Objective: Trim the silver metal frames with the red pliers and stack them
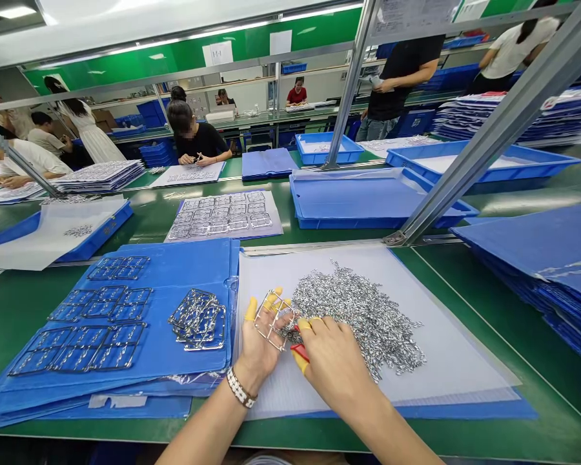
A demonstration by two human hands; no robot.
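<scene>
Fingers (250,310) partly hide the metal frame (271,320); red tool (299,351) mostly covered.

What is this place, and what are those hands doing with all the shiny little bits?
The picture comes from a camera worn on a person's head, looking down at their own two hands over a green workbench. The left hand, with yellow finger covers, holds a small metal frame made of little windows. The right hand has a red-handled tool in its grip, right beside that frame. On the white sheet lies a big heap of tiny silver pieces. To the left, more frames are stacked on a blue sheet, and others lie flat in rows. Blue trays sit farther back, where other people work at their own tables.
</scene>
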